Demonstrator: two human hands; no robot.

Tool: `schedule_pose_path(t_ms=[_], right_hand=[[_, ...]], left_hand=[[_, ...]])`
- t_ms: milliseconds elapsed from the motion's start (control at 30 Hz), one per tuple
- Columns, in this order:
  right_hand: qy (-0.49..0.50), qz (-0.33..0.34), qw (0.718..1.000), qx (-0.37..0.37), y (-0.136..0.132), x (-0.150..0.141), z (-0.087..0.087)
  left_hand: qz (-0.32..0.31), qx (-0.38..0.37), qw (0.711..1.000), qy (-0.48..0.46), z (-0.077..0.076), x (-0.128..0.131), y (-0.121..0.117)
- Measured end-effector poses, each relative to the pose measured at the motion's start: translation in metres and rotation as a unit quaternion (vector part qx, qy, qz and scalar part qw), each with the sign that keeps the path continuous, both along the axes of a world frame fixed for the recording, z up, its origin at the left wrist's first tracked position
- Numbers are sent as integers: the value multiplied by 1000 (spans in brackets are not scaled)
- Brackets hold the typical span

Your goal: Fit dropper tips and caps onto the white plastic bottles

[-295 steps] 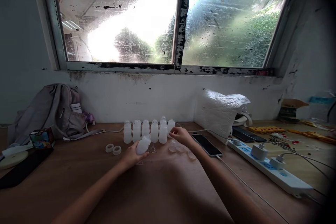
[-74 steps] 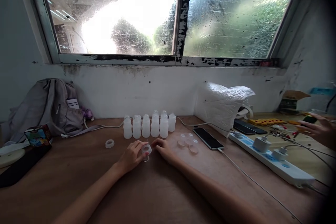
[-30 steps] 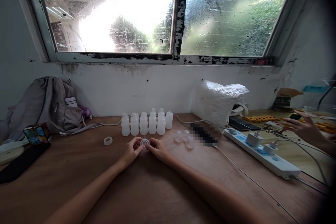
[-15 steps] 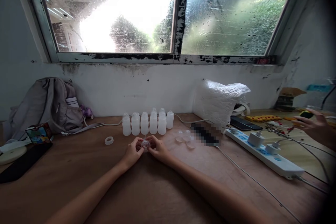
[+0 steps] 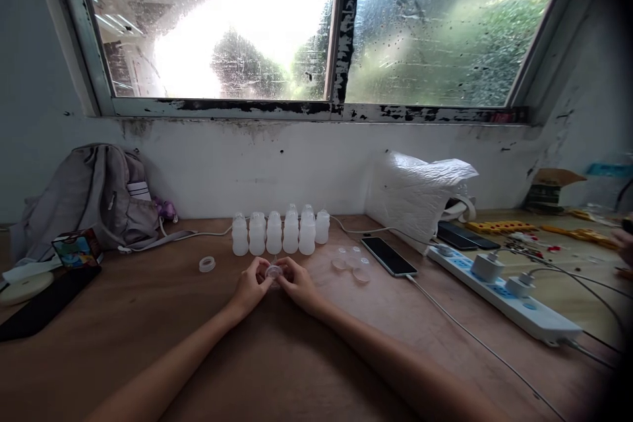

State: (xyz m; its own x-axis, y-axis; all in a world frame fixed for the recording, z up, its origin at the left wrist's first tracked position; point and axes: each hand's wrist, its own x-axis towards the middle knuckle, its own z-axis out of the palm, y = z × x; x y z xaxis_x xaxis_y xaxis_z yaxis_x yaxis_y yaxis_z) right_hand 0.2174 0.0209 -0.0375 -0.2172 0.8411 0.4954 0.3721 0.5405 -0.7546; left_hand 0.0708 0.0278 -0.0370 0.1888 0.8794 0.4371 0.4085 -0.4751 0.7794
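Note:
My left hand [image 5: 251,289] and my right hand [image 5: 297,283] meet over the wooden table [image 5: 297,369], both pinching a small clear plastic cap piece [image 5: 273,271] between their fingertips. Just behind them stands a row of several small white plastic bottles [image 5: 279,235]. A clear ring [image 5: 206,264] lies to the left of my hands. A few clear round lids [image 5: 352,263] lie to the right.
A grey backpack [image 5: 93,201] and a small colourful box [image 5: 76,248] sit at the left. A phone [image 5: 388,256] on a cable, a white plastic bag [image 5: 418,201] and a white power strip [image 5: 504,291] lie at the right. Another person's hand [image 5: 624,244] shows at the far right edge.
My hands stay together on the small clear piece, with only slight finger shifts. The other person's hand at the right has drawn back to the frame edge.

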Motion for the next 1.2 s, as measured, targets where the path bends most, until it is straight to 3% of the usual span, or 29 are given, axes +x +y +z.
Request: schedule_pose_path(t_ms=[367,700,1033,1200], right_hand=[[76,6,992,-97,4,-4,-3],[37,-35,996,-76,3,-7,-6],[21,-32,998,-55,2,-6,-11],[35,-23,997,-68,1,-6,-9]], left_hand=[[-25,-52,996,-67,-4,3,0],[-33,-122,984,-123,-12,10,-2],[-36,-81,993,-82,-7,5,-2],[-7,-79,995,-67,-7,5,-1]])
